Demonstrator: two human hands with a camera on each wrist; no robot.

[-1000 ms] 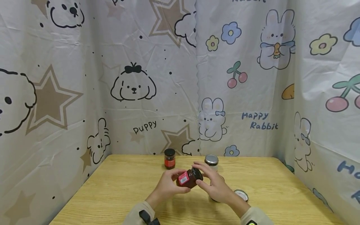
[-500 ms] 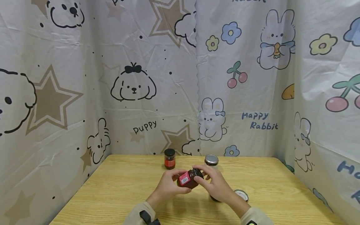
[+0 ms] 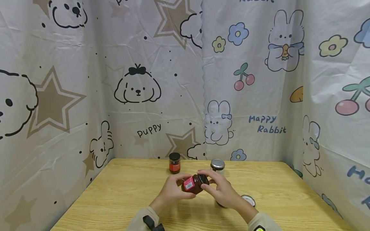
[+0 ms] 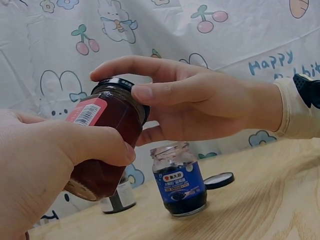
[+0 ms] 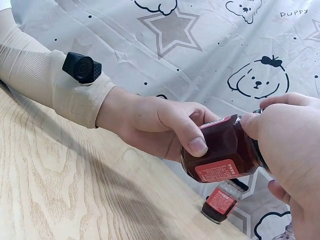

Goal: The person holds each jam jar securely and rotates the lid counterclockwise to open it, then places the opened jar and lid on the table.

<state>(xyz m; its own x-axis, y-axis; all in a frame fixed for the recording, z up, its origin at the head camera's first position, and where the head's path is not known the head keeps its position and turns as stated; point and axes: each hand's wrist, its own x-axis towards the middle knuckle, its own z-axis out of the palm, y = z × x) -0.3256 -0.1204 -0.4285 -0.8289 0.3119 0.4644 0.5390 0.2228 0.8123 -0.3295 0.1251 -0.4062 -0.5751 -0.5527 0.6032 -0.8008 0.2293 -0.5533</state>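
A dark red jam jar (image 3: 189,183) with a pink-red label is held tilted above the table, its black lid (image 3: 203,179) pointing up and to the right. My left hand (image 3: 170,192) grips the jar's body, thumb across its side in the left wrist view. With thumb and fingers, my right hand (image 3: 224,192) holds the lid by its edge; the lid is on the jar. Below the hands stands a lidless jar with a blue label (image 4: 181,187), mostly hidden by the right hand in the head view. Its neighbour is a loose lid (image 3: 248,201), lying inside-up.
Farther back on the wooden table (image 3: 130,192) stand a red-labelled jar (image 3: 174,163) with a black lid and a silver-lidded jar (image 3: 217,164), partly behind my right hand. A patterned curtain (image 3: 162,80) encloses the table at the back and sides.
My right-hand fingers have shifted round the lid's edge, lowering slightly and then re-placing the thumb. The left hand and jar stay almost still.
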